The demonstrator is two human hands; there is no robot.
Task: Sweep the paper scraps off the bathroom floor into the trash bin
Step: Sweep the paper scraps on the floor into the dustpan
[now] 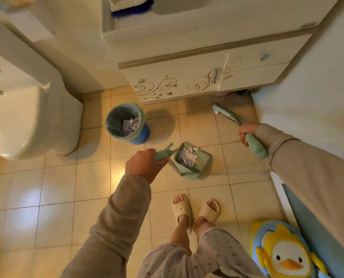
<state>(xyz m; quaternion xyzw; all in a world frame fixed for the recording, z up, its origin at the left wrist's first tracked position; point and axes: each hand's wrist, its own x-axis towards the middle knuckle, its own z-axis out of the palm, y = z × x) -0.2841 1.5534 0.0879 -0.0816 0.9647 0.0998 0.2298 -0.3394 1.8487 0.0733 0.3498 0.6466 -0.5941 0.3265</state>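
Left hand (143, 165): clenched round the dustpan handle, knuckles up. Dustpan (203, 158) sits just off my fingertips to the right, tipped, with a wad of paper scraps (187, 157) in it. Trash bin (141, 135) is ahead of that hand and slightly left, near but not under the pan. More scraps are already in its liner. Right hand (245, 133) is well out to the right, fist closed on the brush (230, 117) handle, with the bristle end beyond it by the cabinet (177, 77) base.

Risks:
- The pan is tilted and the load is light and loose. Swing it too fast or tip it early and the scraps land on the tiles short of the bin.
- The bin mouth looks barely wider than the pan lip, so a sloppy pour goes past the rim.
- The liner edge looks floppy and could fold in and deflect paper.

Can't tell:
- Whether the pan touches the floor or hangs clear.
- Whether scraps remain in the dark gap under the cabinet.
- Whether the bristles touch the floor; they're blurred.
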